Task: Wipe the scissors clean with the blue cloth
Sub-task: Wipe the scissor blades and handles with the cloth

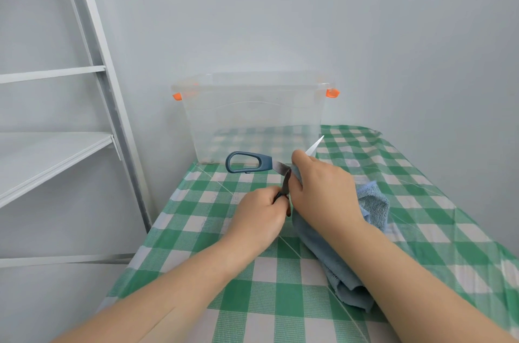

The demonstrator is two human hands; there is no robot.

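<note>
- The scissors point(265, 163), blades spread wide, are just in front of the clear bin point(252, 118), above the checked desk point(421, 202).
- The left grip point(258, 219) curls round their lower handle.
- The right grip point(323, 191) pinches the blue cloth point(373, 205) round one blade; the rest of the cloth lies on the desk.

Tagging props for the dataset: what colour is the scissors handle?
The scissors handle is dark slate blue, seen in the head view, the only one.

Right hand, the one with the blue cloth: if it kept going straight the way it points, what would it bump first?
Probably the clear plastic box just beyond the right hand, though the gap between them is hard to judge.
</note>
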